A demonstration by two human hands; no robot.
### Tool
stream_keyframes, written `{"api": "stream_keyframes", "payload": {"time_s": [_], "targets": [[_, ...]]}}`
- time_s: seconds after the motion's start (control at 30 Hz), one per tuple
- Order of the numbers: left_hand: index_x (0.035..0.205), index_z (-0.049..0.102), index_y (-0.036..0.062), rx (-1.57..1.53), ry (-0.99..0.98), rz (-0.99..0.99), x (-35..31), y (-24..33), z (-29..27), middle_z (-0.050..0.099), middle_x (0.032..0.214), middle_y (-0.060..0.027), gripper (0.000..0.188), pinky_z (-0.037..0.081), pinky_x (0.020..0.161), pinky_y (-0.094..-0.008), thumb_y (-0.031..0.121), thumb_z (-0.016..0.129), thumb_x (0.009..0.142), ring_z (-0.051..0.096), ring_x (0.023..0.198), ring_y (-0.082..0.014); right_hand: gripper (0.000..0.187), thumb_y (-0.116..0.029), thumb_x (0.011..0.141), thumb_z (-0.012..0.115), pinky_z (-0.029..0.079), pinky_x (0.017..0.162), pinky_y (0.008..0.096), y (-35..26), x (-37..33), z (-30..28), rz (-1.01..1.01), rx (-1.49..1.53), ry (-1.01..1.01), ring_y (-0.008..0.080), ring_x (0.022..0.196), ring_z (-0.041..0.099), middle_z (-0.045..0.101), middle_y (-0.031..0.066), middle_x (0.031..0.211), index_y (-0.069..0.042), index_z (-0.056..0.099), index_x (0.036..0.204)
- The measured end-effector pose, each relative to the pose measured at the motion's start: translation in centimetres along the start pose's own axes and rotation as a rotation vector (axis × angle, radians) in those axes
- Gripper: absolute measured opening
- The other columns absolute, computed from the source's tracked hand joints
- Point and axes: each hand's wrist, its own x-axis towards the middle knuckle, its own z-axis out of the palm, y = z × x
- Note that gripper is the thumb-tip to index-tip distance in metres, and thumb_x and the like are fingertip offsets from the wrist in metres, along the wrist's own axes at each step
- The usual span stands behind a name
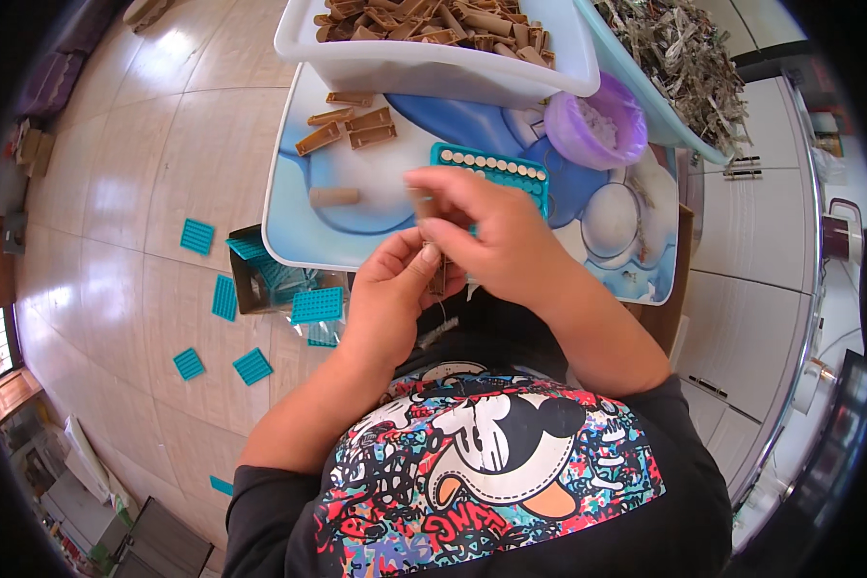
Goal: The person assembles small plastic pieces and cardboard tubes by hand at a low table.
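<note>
My left hand (395,275) is closed, thumb and fingers pinching a narrow brown plastic piece (438,277) in front of my chest. Just above it, my right hand (486,226) has thumb and forefinger around another brown piece (422,204), blurred by motion. The two hands nearly meet, and the fingers partly cover both pieces. Beyond my right hand lies a teal tray (538,200) with a row of small round white pieces (491,164); the hand hides part of it. On the table's left side are several loose brown hollow shells (371,128) and a single brown one (334,197) lying face down.
A white bin (433,67) heaped with brown shells stands at the table's far edge. Beside it are a purple bowl (597,125) and a pale tub (660,91) of tangled strips. Left of the table (299,246), a cardboard box (249,284) holds teal trays; several teal trays (253,366) lie about it.
</note>
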Motion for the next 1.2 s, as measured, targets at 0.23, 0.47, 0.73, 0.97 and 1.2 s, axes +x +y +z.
{"api": "stream_keyframes", "payload": {"time_s": [0.23,0.47,0.73,0.97,1.2], "targets": [[0.110,0.053,0.0003,0.010,-0.034,-0.025,0.3,-0.4,1.6,0.062,0.098,-0.0083,0.021,0.052,0.076,-0.0286,0.013,0.052,0.094,0.062,0.082,-0.0150,0.051,-0.002,0.075,0.068,0.049,0.070,0.0281,1.7,-5.8,-1.6,0.182,0.213,0.145,0.0161,0.076,0.060,0.061,0.0083,0.093,-0.003,0.049,0.121],[0.111,0.053,-0.0005,0.099,-0.067,-0.054,0.1,-0.9,2.1,0.063,0.099,-0.0074,0.025,0.053,0.078,-0.0289,0.016,0.053,0.093,0.063,0.085,-0.0134,0.057,-0.015,0.069,0.077,0.050,0.076,0.0324,0.7,-6.9,-2.6,0.134,-0.082,0.112,0.0250,0.086,0.059,0.057,0.0115,0.095,-0.002,0.052,0.119],[0.116,0.052,0.0021,0.082,-0.049,-0.092,-0.4,-0.7,2.9,0.061,0.101,-0.0085,0.027,0.053,0.077,-0.0297,0.018,0.051,0.094,0.062,0.087,-0.0169,0.061,-0.022,0.063,0.081,0.047,0.080,0.0342,1.2,-7.3,-2.5,0.020,-0.118,0.146,0.0259,0.092,0.056,0.056,0.0112,0.100,-0.004,0.056,0.116],[0.118,0.050,-0.0003,-0.074,-0.065,-0.107,-0.5,-0.6,2.6,0.060,0.100,-0.0108,0.041,0.053,0.076,-0.0316,0.035,0.039,0.099,0.061,0.088,-0.0197,0.066,-0.022,0.059,0.084,0.044,0.083,0.0343,2.4,-8.3,-0.7,-0.026,0.034,0.150,0.0258,0.097,0.051,0.050,0.0108,0.107,-0.008,0.057,0.118],[0.121,0.048,-0.0027,-0.070,-0.065,-0.090,-0.7,-0.7,2.9,0.058,0.106,-0.0136,0.044,0.050,0.082,-0.0346,0.034,0.036,0.099,0.060,0.094,-0.0229,0.067,-0.018,0.059,0.084,0.044,0.084,0.0338,2.7,-8.3,-0.1,-0.013,0.068,0.190,0.0250,0.097,0.052,0.050,0.0104,0.108,-0.008,0.056,0.120]]}}
